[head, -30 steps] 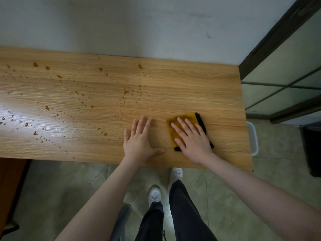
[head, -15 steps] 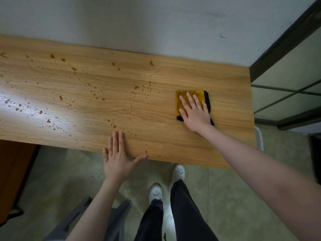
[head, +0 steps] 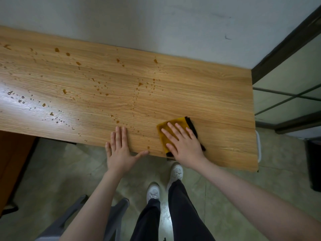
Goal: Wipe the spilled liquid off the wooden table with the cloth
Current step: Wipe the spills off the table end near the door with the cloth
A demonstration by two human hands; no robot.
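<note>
Head view: the right hand (head: pixel 185 145) lay flat on the yellow cloth (head: pixel 171 126), fingers straight and slightly spread, pressing it onto the table (head: pixel 217 94) near the front edge. The cloth's black trim showed along its right side. The left hand (head: pixel 120 152) was just left of it, fingers straight and close together on the wood, thumb stretched along the front edge, palm past the edge. Brown drops (head: pixel 97 87) were scattered over the table's left and middle, the nearest ones between the two hands. Below stood legs in dark trousers (head: pixel 184 214) and white shoes (head: pixel 176 173) on the floor.
</note>
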